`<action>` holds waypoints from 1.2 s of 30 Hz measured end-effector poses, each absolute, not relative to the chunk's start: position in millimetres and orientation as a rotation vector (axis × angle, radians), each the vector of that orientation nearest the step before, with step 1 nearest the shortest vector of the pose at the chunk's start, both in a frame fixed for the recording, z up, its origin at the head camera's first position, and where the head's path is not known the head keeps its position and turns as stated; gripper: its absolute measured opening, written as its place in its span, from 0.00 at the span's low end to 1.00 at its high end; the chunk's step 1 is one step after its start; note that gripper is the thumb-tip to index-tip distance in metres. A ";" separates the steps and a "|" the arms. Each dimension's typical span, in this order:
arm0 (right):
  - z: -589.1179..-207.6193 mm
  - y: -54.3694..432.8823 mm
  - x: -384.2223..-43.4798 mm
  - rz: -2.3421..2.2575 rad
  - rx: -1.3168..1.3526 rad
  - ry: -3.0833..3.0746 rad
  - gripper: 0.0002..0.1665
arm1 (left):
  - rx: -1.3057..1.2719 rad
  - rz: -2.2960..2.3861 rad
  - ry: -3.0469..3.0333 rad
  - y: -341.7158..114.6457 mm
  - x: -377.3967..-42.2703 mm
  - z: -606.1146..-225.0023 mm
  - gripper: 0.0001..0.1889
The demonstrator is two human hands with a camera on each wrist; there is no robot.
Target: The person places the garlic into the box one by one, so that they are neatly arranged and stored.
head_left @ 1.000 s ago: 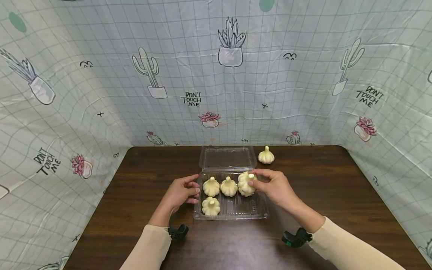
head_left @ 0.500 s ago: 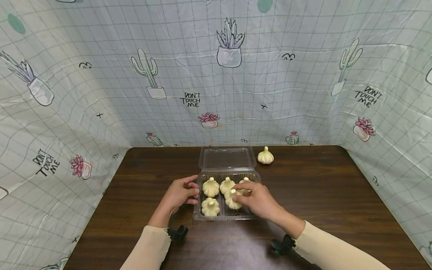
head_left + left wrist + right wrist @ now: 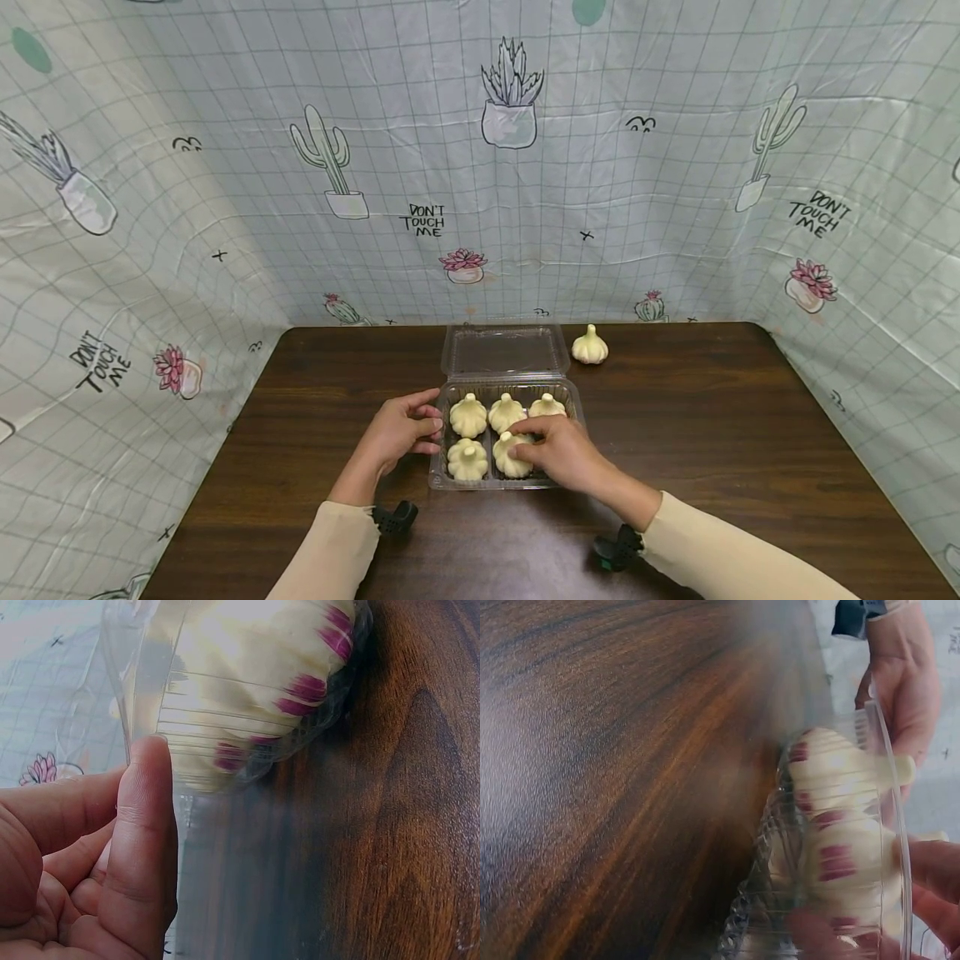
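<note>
My right hand [image 3: 566, 452] pinches a pale garlic bulb [image 3: 507, 461] by its top with thumb and fingers. This bulb sits low in the front middle of an open clear plastic clamshell box [image 3: 459, 484]. On the box's left side my left hand [image 3: 397, 429] pinches the rim between thumb and finger, as the left wrist view shows. Three more bulbs line the back row: left bulb [image 3: 468, 417], middle bulb [image 3: 507, 411], right bulb [image 3: 547, 405], partly behind my right hand. Another bulb [image 3: 467, 463] fills the front left. Purple streaks [image 3: 835, 862] mark the bulbs' lower sides.
One garlic bulb [image 3: 590, 346] stands on the dark wooden table [image 3: 337, 367], behind and right of the box. The clear lid [image 3: 506, 350] lies folded back toward the patterned curtain [image 3: 525, 233] that rises around the table's back and sides.
My right hand has carried the garlic bulb leftward and toward me, from over the back right of the box down into the front middle. My left hand stays at the rim.
</note>
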State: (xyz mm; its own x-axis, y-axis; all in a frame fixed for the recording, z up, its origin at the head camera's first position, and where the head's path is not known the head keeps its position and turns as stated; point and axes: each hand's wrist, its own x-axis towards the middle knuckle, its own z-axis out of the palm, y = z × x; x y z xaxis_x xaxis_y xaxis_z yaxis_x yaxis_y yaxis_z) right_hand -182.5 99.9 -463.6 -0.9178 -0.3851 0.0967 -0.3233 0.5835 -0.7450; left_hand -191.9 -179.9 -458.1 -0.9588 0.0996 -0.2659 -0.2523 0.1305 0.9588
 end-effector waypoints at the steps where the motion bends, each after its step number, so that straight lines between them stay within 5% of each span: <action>1: -464.0 99.2 -182.6 -1.251 -0.616 2.736 0.14 | -0.150 1.905 2.147 -179.8 -192.1 -458.2 0.32; 36: -465.8 92.0 -176.7 -1.116 -0.637 2.850 0.16 | -0.145 1.886 2.154 -181.5 -192.7 -458.2 0.32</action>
